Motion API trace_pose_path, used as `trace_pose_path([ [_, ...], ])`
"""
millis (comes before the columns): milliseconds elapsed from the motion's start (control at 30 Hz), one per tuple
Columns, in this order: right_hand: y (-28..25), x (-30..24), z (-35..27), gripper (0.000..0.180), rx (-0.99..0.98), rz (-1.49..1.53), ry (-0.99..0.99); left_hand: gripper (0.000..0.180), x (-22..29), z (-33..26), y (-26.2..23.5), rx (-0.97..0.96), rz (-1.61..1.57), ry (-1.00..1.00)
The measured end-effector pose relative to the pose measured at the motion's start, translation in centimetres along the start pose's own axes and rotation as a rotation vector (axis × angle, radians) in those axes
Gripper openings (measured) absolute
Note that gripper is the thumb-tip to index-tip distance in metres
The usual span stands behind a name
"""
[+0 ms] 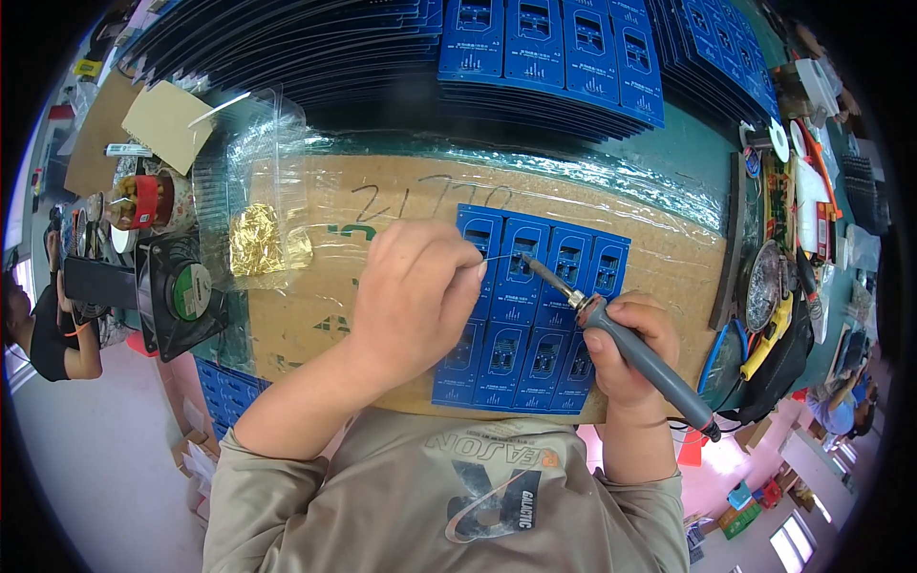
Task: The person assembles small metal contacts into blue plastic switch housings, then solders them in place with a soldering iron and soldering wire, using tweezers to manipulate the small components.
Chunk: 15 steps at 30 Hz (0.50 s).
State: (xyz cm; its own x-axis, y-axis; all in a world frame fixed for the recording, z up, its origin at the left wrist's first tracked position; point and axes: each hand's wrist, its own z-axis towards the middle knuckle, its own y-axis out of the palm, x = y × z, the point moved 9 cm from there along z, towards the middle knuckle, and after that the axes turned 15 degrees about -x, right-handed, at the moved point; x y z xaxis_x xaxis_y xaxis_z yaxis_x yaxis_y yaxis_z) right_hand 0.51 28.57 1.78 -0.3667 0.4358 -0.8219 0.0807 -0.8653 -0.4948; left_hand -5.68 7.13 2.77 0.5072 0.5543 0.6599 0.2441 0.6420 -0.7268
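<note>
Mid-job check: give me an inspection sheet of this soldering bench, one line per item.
Surface: cardboard sheet under clear film, on a green bench.
Job's things: blue circuit board panel; grey soldering iron, tip over the panel's upper row; thin solder wire meeting the tip.
Clutter: clear bag of gold-coloured parts; small black fan; stacked blue panels; tools at right.
Hands: left hand pinches the wire; right hand grips the iron.
Cables: blue cable loop at right.
Surroundings: another person at far left; pale floor below.
</note>
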Motion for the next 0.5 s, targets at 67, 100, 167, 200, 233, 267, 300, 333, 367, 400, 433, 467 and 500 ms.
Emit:
trace_pose_path([
  [67, 0.03, -0.06, 0.05, 0.039, -0.006, -0.003, 0.001, 0.015, -0.04, -0.12, -0.06, -0.003, 0.008, 0.0],
  [100, 0.15, -0.16, 0.19, 0.039, -0.006, 0.033, -0.016, 0.015, 0.01, -0.11, -0.12, -0.003, 0.009, 0.0],
  [167, 0.23, -0.25, 0.34, 0.039, -0.007, 0.067, -0.031, 0.015, 0.1, -0.03, -0.09, -0.02, 0.02, 0.005],
  [200, 0.27, -0.34, 0.39, 0.038, -0.015, 0.053, -0.035, 0.015, 0.1, -0.03, -0.11, -0.02, 0.02, 0.005],
  [233, 0.33, -0.43, 0.47, 0.038, -0.023, 0.039, -0.039, 0.014, 0.11, -0.01, -0.12, -0.02, 0.021, 0.004],
  [267, 0.34, -0.47, 0.55, 0.038, -0.024, 0.04, -0.039, 0.014, 0.11, -0.01, -0.13, -0.021, 0.022, 0.003],
  [300, 0.39, -0.54, 0.64, 0.038, -0.028, 0.033, -0.041, 0.014, 0.09, -0.02, -0.12, -0.02, 0.023, 0.002],
  [333, 0.44, -0.57, 0.67, 0.038, -0.033, 0.026, -0.041, 0.014, 0.04, -0.02, -0.07, -0.017, 0.019, 0.003],
  [367, 0.46, -0.55, 0.65, 0.038, -0.033, 0.025, -0.04, 0.014, 0.01, -0.01, -0.04, -0.015, 0.015, 0.005],
  [400, 0.46, -0.5, 0.62, 0.038, -0.03, 0.026, -0.039, 0.014, 0.0, 0.01, -0.01, -0.015, 0.015, 0.005],
  [433, 0.46, -0.49, 0.6, 0.038, -0.026, 0.028, -0.038, 0.014, 0.01, 0.02, -0.04, -0.014, 0.017, 0.003],
  [467, 0.46, -0.52, 0.61, 0.038, -0.026, 0.029, -0.038, 0.014, 0.01, 0.04, -0.05, -0.014, 0.019, 0.002],
  [500, 0.45, -0.59, 0.63, 0.038, -0.027, 0.023, -0.039, 0.014, 0.02, 0.06, -0.03, -0.014, 0.019, 0.001],
])
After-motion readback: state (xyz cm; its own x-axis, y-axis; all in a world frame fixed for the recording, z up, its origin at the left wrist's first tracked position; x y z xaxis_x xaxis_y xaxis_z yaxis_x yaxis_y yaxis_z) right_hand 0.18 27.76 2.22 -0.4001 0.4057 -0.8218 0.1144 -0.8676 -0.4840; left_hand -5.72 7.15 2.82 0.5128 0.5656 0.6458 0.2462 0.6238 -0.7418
